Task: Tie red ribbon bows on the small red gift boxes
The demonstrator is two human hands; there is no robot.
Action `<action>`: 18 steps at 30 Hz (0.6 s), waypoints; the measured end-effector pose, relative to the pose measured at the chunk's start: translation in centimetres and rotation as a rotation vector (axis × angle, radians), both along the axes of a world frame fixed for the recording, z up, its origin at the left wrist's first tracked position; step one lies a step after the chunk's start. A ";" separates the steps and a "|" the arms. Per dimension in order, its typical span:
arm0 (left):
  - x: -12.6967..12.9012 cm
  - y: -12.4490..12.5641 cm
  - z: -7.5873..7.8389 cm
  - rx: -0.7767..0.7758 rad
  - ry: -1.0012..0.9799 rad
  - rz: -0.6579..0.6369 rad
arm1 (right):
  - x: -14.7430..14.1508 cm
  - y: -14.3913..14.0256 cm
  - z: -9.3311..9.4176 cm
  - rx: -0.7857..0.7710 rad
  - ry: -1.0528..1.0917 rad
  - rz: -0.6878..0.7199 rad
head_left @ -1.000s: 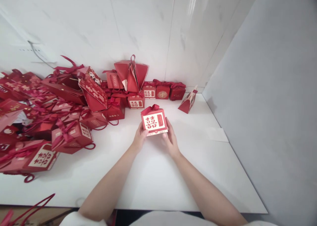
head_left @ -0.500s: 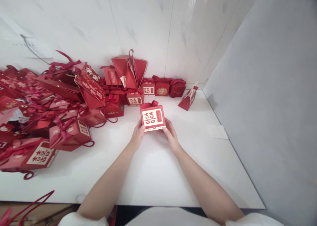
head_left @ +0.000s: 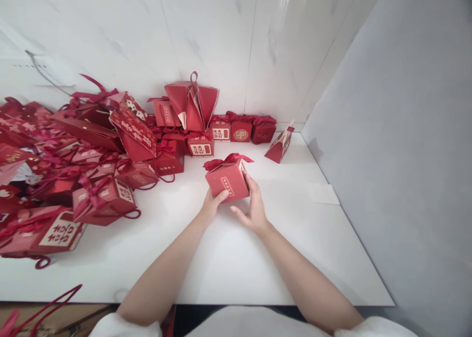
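While we held 1 small red box (head_left: 227, 181) just above the white table (head_left: 236, 258), our left hand (head_left: 211, 207) and right hand (head_left: 251, 206) gripped its sides. Finished boxes (head_left: 92, 150) lay heaped at 10 o'clock, so this one seemed near done, its ribbon (head_left: 226, 161) already tied.

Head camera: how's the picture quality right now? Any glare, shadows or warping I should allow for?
Head view: sharp on the small red ribboned gift box between the left hand and right hand; even, soft light, only faint shadows on the white table; a bright glare streak on the glossy white wall tiles; wide-angle bending stretches the grey side wall and the frame edges.
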State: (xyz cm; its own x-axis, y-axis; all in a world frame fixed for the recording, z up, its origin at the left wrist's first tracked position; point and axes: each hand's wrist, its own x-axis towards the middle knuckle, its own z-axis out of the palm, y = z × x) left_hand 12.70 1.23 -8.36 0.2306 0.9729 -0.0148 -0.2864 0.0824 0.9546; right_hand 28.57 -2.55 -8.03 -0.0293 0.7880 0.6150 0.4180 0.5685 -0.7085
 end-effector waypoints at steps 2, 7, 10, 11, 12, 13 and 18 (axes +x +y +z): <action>-0.2 0.2 0.1 -0.085 -0.075 -0.065 | 0.3 0.1 0.1 -0.046 0.045 0.026; -0.3 0.7 0.4 -0.178 -0.178 -0.213 | 0.5 0.5 0.3 -0.119 0.139 0.053; -0.4 0.7 0.4 -0.184 -0.235 -0.237 | 0.2 0.5 0.2 -0.133 0.177 0.071; -0.5 0.8 0.4 -0.190 -0.255 -0.260 | 0.1 0.5 0.1 -0.142 0.186 0.070; -0.6 0.8 0.4 -0.197 -0.269 -0.291 | 0.1 0.4 0.0 -0.151 0.196 0.065; -0.7 0.8 0.5 -0.202 -0.277 -0.325 | 0.1 0.4 0.0 -0.160 0.208 0.057; -1.1 0.9 1.0 -0.271 -0.333 -0.416 | 0.3 0.5 -0.4 -0.177 0.326 0.008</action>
State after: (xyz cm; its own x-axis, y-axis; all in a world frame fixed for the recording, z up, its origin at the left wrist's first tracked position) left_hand 11.62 2.14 -7.39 0.6266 0.7713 -0.1111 -0.4580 0.4799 0.7483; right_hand 28.89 -2.08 -8.45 0.1397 0.8836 0.4469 0.1500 0.4272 -0.8916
